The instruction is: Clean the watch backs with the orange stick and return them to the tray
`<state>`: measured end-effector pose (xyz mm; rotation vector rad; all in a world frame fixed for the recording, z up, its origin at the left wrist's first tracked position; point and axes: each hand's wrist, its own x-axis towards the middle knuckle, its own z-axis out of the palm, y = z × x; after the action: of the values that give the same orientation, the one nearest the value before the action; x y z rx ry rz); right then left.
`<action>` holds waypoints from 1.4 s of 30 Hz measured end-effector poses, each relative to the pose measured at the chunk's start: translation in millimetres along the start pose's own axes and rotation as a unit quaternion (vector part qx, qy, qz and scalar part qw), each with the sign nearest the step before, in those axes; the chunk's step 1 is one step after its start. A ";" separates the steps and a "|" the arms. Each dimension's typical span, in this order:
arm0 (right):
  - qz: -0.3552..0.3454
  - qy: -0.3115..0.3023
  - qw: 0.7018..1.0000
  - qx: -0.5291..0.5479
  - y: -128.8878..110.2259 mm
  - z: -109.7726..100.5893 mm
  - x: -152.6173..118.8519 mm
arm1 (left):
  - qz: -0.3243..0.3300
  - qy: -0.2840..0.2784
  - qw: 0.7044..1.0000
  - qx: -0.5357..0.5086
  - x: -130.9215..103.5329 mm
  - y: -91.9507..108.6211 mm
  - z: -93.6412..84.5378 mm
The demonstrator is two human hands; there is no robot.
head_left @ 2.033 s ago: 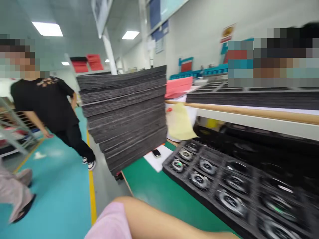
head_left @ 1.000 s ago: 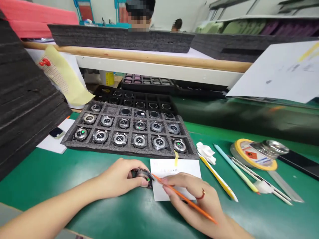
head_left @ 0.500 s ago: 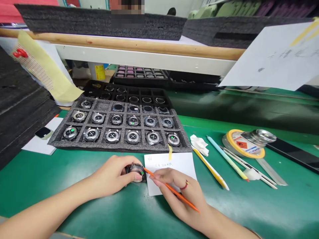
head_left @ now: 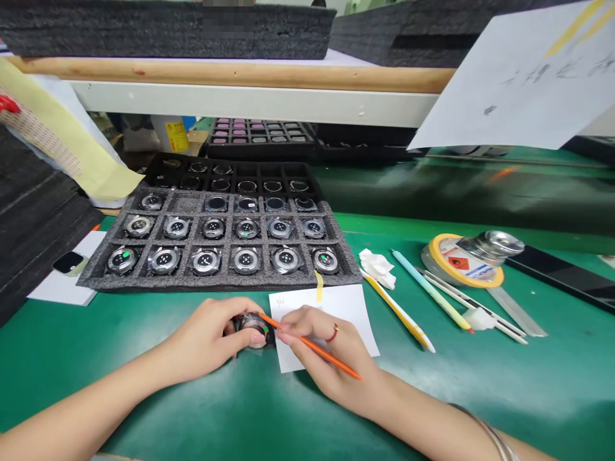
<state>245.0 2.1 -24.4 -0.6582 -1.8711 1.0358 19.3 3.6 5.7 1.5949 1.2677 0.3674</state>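
On the green table, a round black watch body (head_left: 255, 328) with a small green sticker is held between the thumb and fingers of my left hand (head_left: 214, 336). My right hand (head_left: 327, 349) pinches a thin orange stick (head_left: 331, 362), whose tip meets the upper edge of the watch body. Under the right hand lies a white paper (head_left: 353, 314) with handwriting and a yellow tape strip. Just behind the hands, a grey foam tray (head_left: 225, 280) holds several similar watch bodies in its compartments.
Right of the paper lie a crumpled tissue (head_left: 378, 269), a yellow-white brush handle (head_left: 401, 312), a blue-yellow pen (head_left: 430, 288) and a tape roll (head_left: 444, 259) with a metal-topped container. A shelf edge (head_left: 240, 75) crosses above the trays. Black foam stacks (head_left: 38, 198) stand at left.
The view has shifted, moving most things left and upward in the picture. The orange stick's tip has moved from the watch body's right side to its upper edge. Both hands keep their holds.
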 end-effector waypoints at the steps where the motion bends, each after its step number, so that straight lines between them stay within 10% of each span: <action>1: -0.001 0.006 1.000 -0.005 -0.5 -0.6 -1.6 | 0.001 0.002 1.000 0.001 0.2 0.0 0.0; 42: 0.009 0.037 0.999 -0.012 -1.2 4.9 -12.9 | -0.020 0.011 0.999 0.027 -0.5 4.6 1.4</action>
<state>246.9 -10.3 -30.4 -0.7191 -1.8193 0.9893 22.7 2.8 9.0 1.6124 1.3352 0.3290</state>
